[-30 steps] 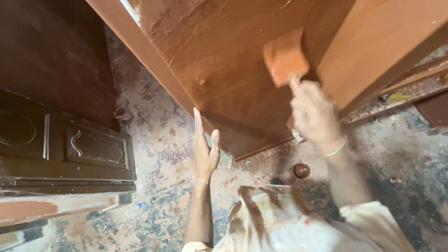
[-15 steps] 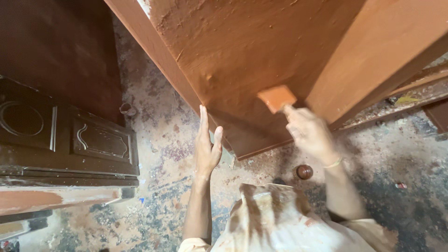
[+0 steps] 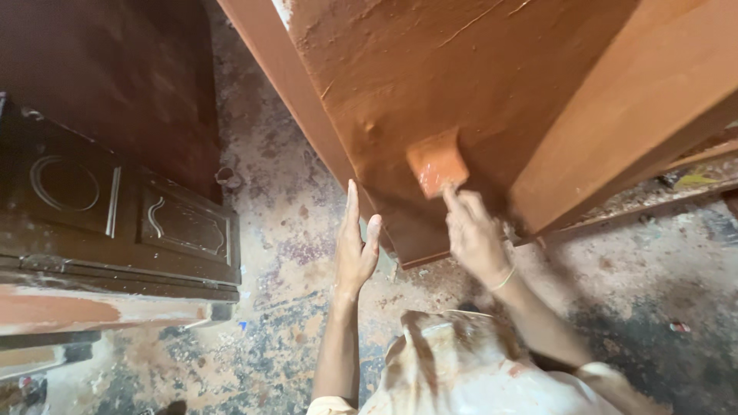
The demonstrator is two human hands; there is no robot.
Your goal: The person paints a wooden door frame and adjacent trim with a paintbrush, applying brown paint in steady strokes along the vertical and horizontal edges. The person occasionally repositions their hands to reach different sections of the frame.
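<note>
Scraper blade working down the coated wooden panel

The right hand (image 3: pixel 475 234) is bringing the flat orange-smeared blade (image 3: pixel 437 163) down and leftward across the brown panel (image 3: pixel 461 69), from near its raised frame toward the small bump in the coating, while the left hand (image 3: pixel 355 244) is sliding slightly lower along the panel's edge.

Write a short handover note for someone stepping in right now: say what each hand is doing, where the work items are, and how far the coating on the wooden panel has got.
Left hand: open, flat against the edge of the wooden panel, steadying it.
Right hand: gripping a flat scraper loaded with reddish-brown paste, pressed on the panel's lower part.
Panel leans tilted over the stained floor; a dark carved door lies to the left.
Done: most of the visible face is coated, with ridges and lumps.
Left: smoothing around the scraper; the bottom edge cannot be judged.
</note>
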